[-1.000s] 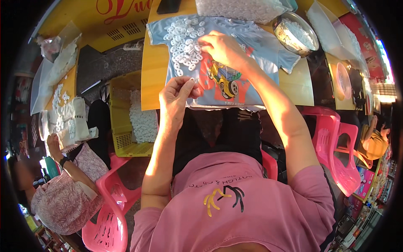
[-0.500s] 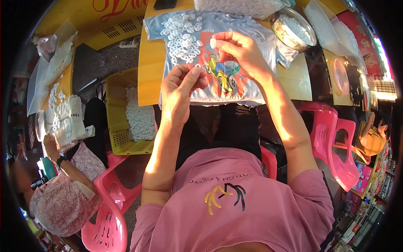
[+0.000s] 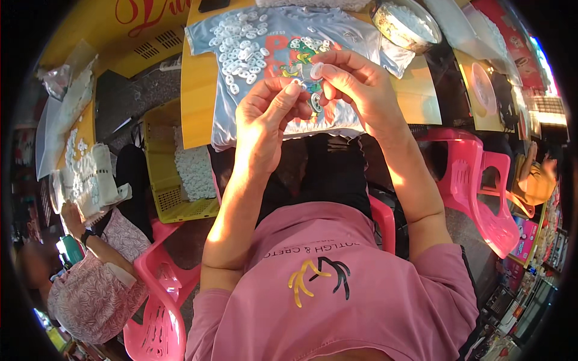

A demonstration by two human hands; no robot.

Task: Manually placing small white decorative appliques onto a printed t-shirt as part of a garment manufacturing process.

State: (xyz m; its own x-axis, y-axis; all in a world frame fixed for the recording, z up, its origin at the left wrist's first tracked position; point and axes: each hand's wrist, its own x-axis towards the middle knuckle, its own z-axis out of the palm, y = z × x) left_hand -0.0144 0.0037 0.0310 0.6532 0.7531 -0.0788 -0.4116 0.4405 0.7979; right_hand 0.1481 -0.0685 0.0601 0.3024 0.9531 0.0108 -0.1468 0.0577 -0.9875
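My left hand [image 3: 262, 117] pinches a small white plastic piece [image 3: 296, 83] between thumb and forefinger. My right hand [image 3: 370, 90], just beside it, grips a white oval piece [image 3: 316, 71] at its fingertips. Both hands hover over a light blue T-shirt [image 3: 223, 123] with a colourful print, spread on the yellow table [image 3: 195, 114]. A heap of white oval pieces with holes [image 3: 241, 51] lies on the shirt, beyond my left hand. Behind my right fingers sits a smaller cluster of white pieces [image 3: 310, 43]. Fingers partly cover both held pieces.
A patterned bowl of white pieces [image 3: 394, 36] stands at the table's far right. Left of my legs is a yellow crate [image 3: 153, 150] with white pieces inside. Pink chairs [image 3: 475, 186] stand either side. At left sits another person [image 3: 102, 289]; a dark phone [image 3: 214, 5] lies at the back.
My hands have come closer together, bringing the two held pieces nearly side by side. The whole view has shifted a little, and the small cluster on the shirt now shows.
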